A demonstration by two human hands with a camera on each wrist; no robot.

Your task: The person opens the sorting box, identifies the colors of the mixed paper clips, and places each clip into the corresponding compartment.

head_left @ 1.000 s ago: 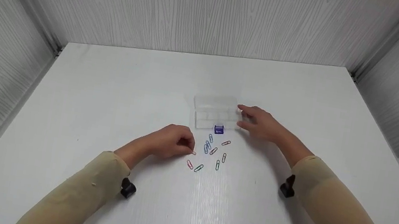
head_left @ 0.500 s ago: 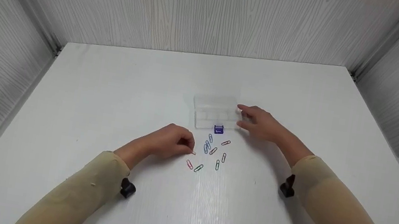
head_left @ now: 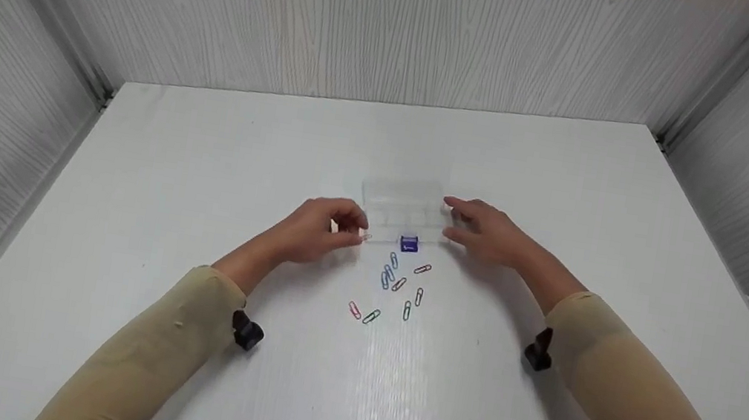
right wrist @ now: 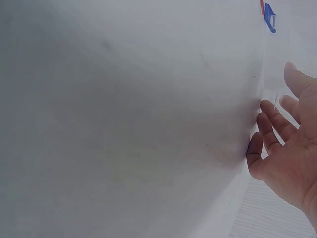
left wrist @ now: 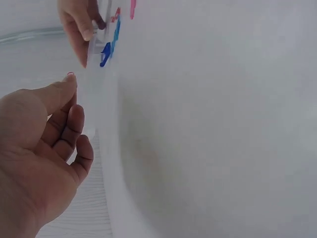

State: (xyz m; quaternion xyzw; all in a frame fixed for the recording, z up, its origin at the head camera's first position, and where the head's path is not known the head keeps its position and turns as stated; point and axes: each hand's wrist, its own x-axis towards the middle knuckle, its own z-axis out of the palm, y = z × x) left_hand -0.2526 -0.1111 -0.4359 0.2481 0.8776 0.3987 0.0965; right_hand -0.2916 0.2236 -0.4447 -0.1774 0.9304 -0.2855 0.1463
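Note:
My left hand [head_left: 322,232] pinches a small pinkish-red paper clip [left wrist: 71,74] between thumb and index fingertips, right by the front left corner of the clear plastic box [head_left: 402,188]. The box lies with its lid folded back, showing divided compartments and a purple-blue latch [head_left: 409,244] at the front. At the box's right end, my right hand [head_left: 487,234] rests with fingers spread, thumb at the front corner and index finger near the lid. Just in front lie several loose paper clips: blue clips [head_left: 387,274], dark red clips [head_left: 399,284], green clips [head_left: 371,316] and a pink clip [head_left: 355,310].
The white table [head_left: 202,160] is bounded by a wood-grain back wall [head_left: 403,27] and side walls. Small black devices, one of them the left camera [head_left: 247,331], sit on the wrists over beige sleeves [head_left: 175,329].
My left hand has moved away from the loose clips, up to the box's front left corner, with the clip still pinched. My right hand and the box stay put.

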